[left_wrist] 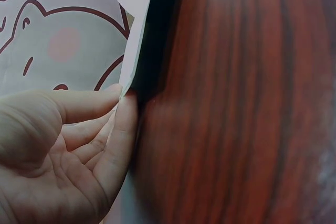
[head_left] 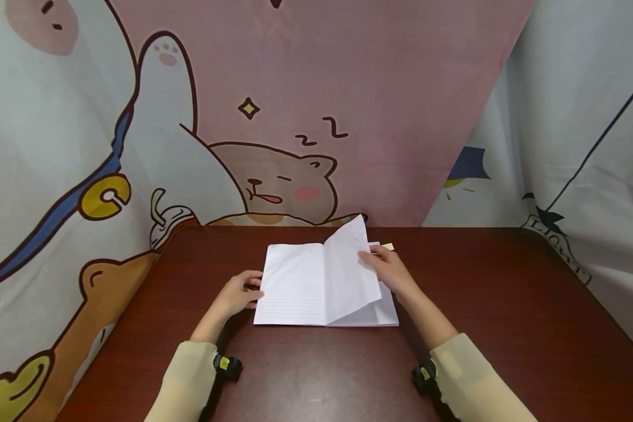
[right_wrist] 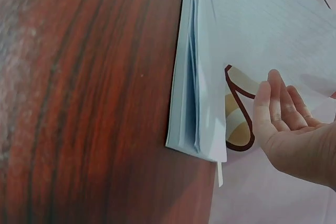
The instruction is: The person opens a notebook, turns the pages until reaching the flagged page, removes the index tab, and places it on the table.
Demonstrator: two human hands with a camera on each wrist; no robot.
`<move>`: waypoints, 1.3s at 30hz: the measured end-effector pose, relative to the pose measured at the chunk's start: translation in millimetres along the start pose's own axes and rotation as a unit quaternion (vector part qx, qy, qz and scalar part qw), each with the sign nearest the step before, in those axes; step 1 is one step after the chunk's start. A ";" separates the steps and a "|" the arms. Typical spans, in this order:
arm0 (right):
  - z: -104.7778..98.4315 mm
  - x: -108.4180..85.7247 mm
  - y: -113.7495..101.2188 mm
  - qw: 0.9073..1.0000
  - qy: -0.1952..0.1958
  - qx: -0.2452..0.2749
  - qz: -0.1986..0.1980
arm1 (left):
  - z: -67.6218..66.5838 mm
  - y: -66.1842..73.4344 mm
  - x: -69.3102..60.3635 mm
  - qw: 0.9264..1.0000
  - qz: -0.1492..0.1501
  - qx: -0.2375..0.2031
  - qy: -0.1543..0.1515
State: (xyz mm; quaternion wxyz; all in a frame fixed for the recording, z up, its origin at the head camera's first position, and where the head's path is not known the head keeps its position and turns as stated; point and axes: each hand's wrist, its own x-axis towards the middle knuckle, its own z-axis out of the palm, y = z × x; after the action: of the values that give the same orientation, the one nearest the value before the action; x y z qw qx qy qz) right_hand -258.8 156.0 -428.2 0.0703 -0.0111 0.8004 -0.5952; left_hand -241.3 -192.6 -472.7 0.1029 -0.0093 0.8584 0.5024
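Note:
An open notebook (head_left: pixel 292 287) with lined white pages lies on the table. My left hand (head_left: pixel 237 294) is at its left edge. In the left wrist view, the thumb and forefinger of that hand (left_wrist: pixel 79 145) pinch the edge of the notebook, whose dark cover shows underneath. A single page (head_left: pixel 350 275) stands lifted and bent over the right half. My right hand (head_left: pixel 392 271) holds this page by its outer edge, thumb on the front. From the right wrist, several nearly straight fingers of the hand (right_wrist: pixel 294 129) show against the raised page (right_wrist: pixel 262 30); the thumb is hidden there.
A small yellow tab (head_left: pixel 387 247) sticks out past the notebook's upper right. The dark red wooden table (head_left: pixel 506 305) extends around it. Behind hangs a cloth (head_left: pixel 401 105) with cartoon animals. Each wrist wears a black camera (head_left: pixel 228 367).

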 end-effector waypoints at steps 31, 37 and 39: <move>26.6 -4.3 -11.7 0.995 -0.063 0.077 0.012 | 1.0 -2.0 0.2 1.000 0.005 0.004 0.004; 33.6 -1.6 -10.6 0.993 -0.086 0.079 0.003 | 0.6 -2.6 0.5 1.000 0.007 0.004 0.003; 36.1 -1.0 -9.0 0.993 -0.095 0.076 -0.001 | 0.5 -2.9 0.8 1.000 0.008 0.004 0.003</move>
State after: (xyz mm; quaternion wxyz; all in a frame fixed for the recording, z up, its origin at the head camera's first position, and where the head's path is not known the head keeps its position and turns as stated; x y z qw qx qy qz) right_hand -253.9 119.2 -429.7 0.1461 -0.0625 0.7428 -0.6504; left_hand -241.7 -193.5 -475.6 0.0968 -0.0036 0.8605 0.5001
